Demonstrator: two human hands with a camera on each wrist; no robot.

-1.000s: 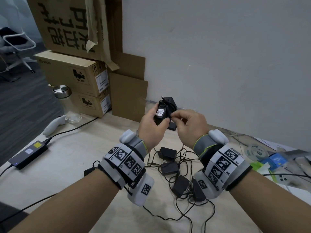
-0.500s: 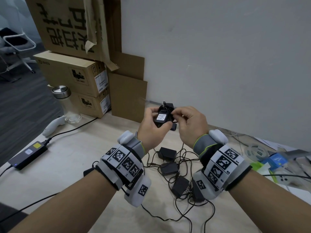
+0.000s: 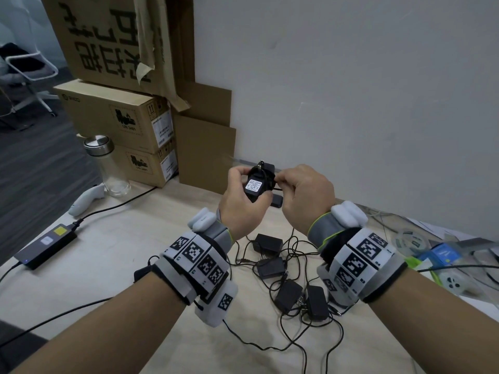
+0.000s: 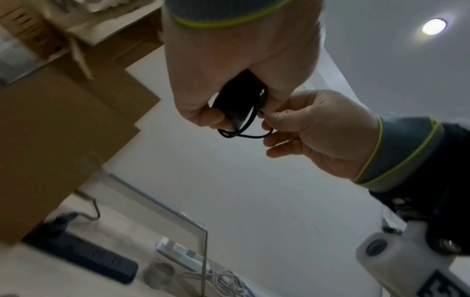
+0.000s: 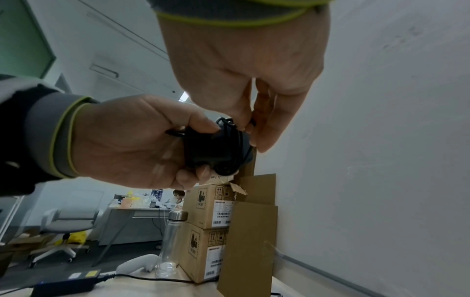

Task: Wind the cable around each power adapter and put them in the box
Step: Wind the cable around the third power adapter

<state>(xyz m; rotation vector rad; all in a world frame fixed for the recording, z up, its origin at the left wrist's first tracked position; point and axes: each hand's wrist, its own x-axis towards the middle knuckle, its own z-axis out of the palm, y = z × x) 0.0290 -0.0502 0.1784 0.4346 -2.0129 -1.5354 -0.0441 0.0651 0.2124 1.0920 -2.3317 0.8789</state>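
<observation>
left hand [image 3: 240,209] grips adapter [image 3: 255,186]; right hand [image 3: 305,195] fingers pinch its cable [image 4: 244,134].

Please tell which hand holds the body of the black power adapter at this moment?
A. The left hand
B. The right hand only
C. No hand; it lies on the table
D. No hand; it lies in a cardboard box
A: the left hand grips the power adapter above the table, while the right hand pinches its cable.

Bare table [image 3: 113,244] lies open leftward; 4 tangled adapters [image 3: 286,276] crowd below the hands, cardboard boxes [image 3: 118,117] behind-left.
</observation>
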